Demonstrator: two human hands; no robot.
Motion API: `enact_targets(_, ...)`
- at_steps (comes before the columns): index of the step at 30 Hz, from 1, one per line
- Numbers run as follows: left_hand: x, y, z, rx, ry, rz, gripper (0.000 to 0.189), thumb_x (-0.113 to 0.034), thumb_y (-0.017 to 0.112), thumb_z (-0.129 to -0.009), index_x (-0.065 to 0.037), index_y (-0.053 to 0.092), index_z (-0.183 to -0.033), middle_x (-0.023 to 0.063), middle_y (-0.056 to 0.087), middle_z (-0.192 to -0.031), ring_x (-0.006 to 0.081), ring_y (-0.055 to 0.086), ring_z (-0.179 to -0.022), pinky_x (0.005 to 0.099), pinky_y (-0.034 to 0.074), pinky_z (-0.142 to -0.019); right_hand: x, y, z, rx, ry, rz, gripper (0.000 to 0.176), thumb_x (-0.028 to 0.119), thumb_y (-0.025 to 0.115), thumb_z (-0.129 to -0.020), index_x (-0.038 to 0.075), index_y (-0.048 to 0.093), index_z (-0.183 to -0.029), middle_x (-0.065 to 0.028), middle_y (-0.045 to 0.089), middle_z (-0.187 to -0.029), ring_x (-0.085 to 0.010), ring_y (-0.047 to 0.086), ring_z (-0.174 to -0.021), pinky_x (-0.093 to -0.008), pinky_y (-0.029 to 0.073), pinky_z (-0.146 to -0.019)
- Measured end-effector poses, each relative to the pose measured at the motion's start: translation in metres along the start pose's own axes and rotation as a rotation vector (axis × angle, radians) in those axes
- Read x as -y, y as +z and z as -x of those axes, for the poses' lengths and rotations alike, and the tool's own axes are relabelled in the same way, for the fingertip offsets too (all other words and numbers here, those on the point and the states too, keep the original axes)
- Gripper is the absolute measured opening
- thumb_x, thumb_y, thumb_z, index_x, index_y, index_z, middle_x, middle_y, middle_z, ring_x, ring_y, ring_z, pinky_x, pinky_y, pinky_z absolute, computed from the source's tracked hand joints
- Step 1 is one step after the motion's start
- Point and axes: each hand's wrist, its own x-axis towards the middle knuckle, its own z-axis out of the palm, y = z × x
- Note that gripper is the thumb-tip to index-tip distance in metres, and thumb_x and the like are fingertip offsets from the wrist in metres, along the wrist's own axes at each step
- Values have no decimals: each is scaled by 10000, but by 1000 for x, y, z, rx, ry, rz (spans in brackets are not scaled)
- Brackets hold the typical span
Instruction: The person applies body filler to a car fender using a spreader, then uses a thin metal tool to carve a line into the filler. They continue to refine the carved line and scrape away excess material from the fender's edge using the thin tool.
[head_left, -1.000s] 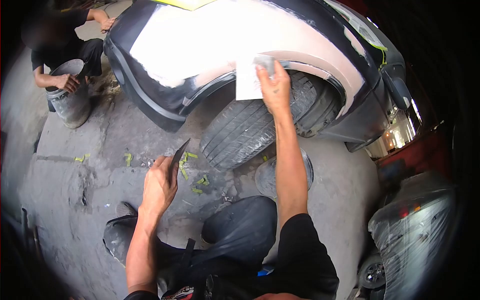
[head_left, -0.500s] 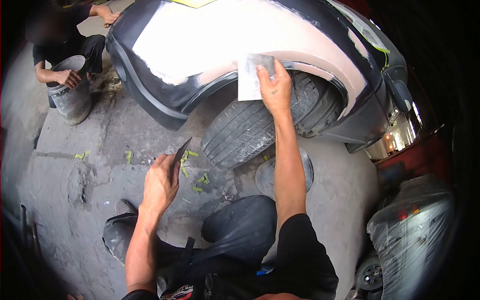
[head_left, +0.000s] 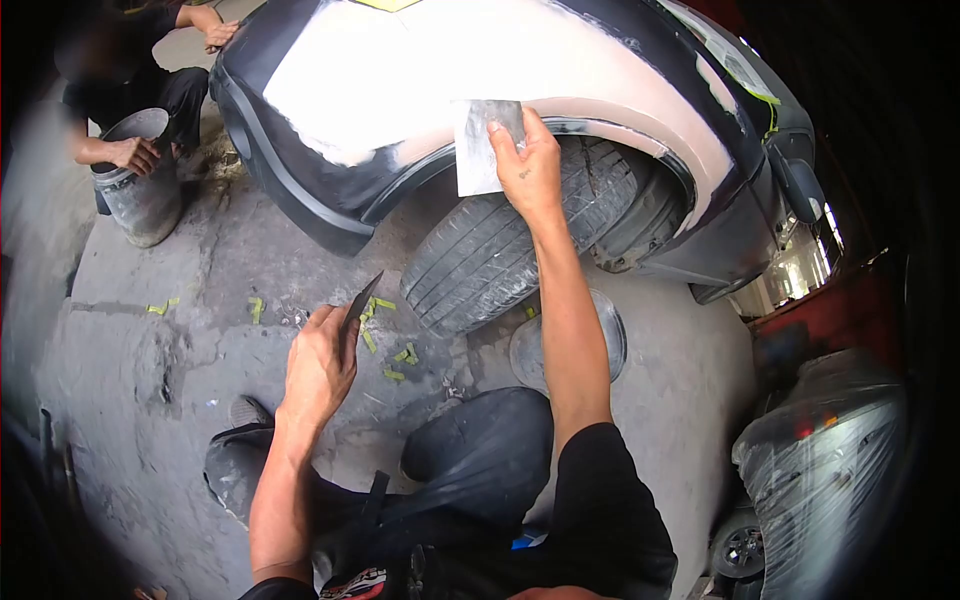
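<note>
My right hand (head_left: 530, 170) grips a flat, rectangular white-and-grey sheet (head_left: 475, 150), thumb lying over its face. The sheet overlaps the edge of the wheel arch (head_left: 590, 108) in this view, above the tyre (head_left: 480, 262). Around the arch, the car fender (head_left: 420, 70) carries white and pinkish patches over dark paint. Lower down, my left hand (head_left: 318, 360) is closed around a thin dark flat blade-like piece (head_left: 364, 300), seen nearly edge-on and pointing up and right, away from the car body.
At the upper left a person (head_left: 120, 80) crouches by a dusty metal bucket (head_left: 145, 205), one hand touching the bumper. Bits of yellow-green tape (head_left: 405, 354) litter the concrete floor. A round-ended stool (head_left: 570, 345) stands beneath my right forearm. Plastic sheeting (head_left: 825, 480) covers something at right.
My right hand has slid left and slightly up along the arch edge with the sheet. My left hand and its dark piece have barely moved.
</note>
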Motion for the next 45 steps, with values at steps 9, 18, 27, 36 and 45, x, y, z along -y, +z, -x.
enact_targets(9, 2, -3, -1, -72, -102, 96, 216, -162, 556, -940, 19, 647, -1015, 288, 634, -801, 416, 656, -786, 471, 507, -673, 27, -34, 21, -121, 41, 57, 131, 84, 592, -932, -33, 556, -980, -170, 661, -833, -198, 642, -759, -343, 500, -685)
enact_targets(18, -10, 11, 10, 235, -684, 1031, 210, -162, 591, -933, -22, 724, -1014, -20, 480, -563, 134, 439, -517, 339, 405, -523, 48, 47, 161, -284, 1194, -1024, 388, 173, 634, -937, 0, 527, -1268, -79, 637, -1145, -135, 578, -1074, -286, 448, -967)
enact_targets(27, 12, 20, 14, 26, -604, 963, 290, -286, 642, -941, -38, 691, -801, -69, 508, -596, 85, 391, -481, 266, 309, -456, -81, -38, 71, -272, -92, 407, 172, 138, 550, -917, -16, 620, -887, -194, 577, -892, -355, 568, -849, -450, 464, -759)
enact_targets(36, -3, 9, 4, 15, -631, 707, 481, -433, 656, -901, 39, 737, -855, 40, 659, -686, 100, 516, -572, 292, 376, -516, -157, -74, 5, -101, 394, 1090, 240, 209, 593, -911, 4, 705, -970, -193, 581, -1123, -368, 589, -1067, -509, 515, -858)
enact_targets(45, 17, 10, 9, 11, -636, 840, 439, -393, 654, -913, 38, 725, -945, 80, 705, -775, 122, 580, -617, 281, 441, -563, -160, -124, 20, 36, 514, 962, 224, 145, 656, -818, -42, 686, -937, -245, 664, -985, -414, 653, -915, -488, 534, -839)
